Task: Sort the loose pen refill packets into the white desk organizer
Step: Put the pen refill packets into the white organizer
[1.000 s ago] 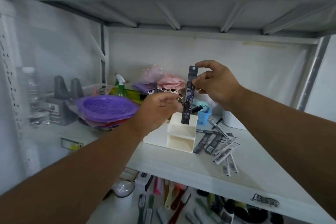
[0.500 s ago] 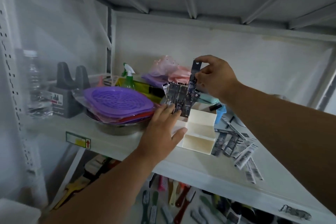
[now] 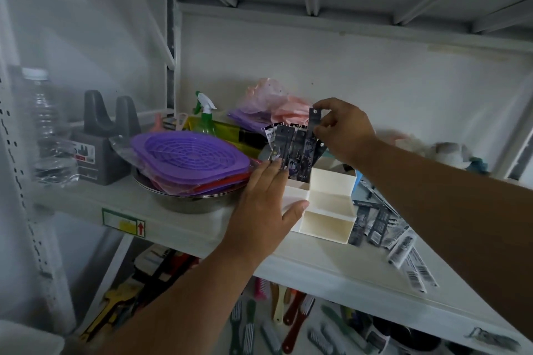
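The white desk organizer (image 3: 331, 200) stands on the shelf, stepped in tiers. Several dark refill packets (image 3: 284, 144) stand upright in its rear left compartment. My right hand (image 3: 343, 131) pinches the top of one long dark refill packet (image 3: 311, 138) that stands among them, its lower end down in the compartment. My left hand (image 3: 264, 204) lies flat with straight fingers against the organizer's left side, fingertips touching the standing packets. Several loose packets (image 3: 386, 229) lie scattered on the shelf to the right of the organizer.
A steel bowl with purple and red plastic strainers (image 3: 190, 161) sits just left of the organizer. Behind are a green spray bottle (image 3: 206, 117), pink bags (image 3: 277, 104) and a grey holder (image 3: 103, 138). A clear bottle (image 3: 43, 124) stands far left. Brushes fill the lower shelf (image 3: 288, 323).
My left hand let go of the packet and opened flat against the organizer. My right hand lowered the long packet into the rear compartment. The camera moved closer and lower.
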